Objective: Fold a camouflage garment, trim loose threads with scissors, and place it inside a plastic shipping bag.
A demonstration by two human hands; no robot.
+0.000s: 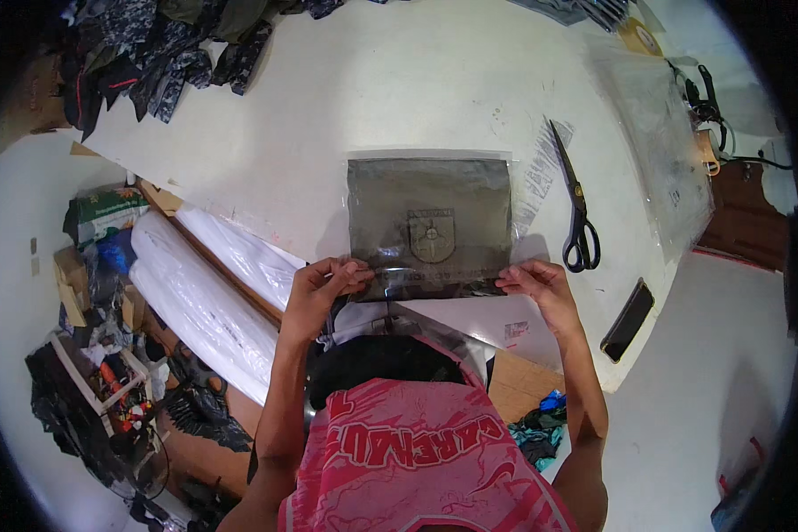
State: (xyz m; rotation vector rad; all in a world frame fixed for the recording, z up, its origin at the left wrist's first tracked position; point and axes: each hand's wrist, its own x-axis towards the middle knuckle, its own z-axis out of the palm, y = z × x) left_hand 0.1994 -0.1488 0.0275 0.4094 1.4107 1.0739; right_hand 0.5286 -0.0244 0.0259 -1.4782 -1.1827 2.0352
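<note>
Folded dark olive fabric with a printed emblem lies inside a clear plastic bag [431, 206] at the near edge of the white table [292, 133]. My left hand [336, 279] pinches the bag's near left corner between thumb and fingers. At its near right corner, my right hand [527, 279] grips the plastic the same way. Black-handled fabric scissors [577, 206] lie to the right of the bag, beside a strip of clear plastic with print [546, 169].
A dark smartphone [628, 320] rests at the table's right edge. Clear plastic sheets [662, 146] and a tape roll [646, 40] lie along the right side. Camouflage garments [166, 53] are heaped at the far left. Plastic-wrapped white rolls [199, 292] stand below the table's left edge.
</note>
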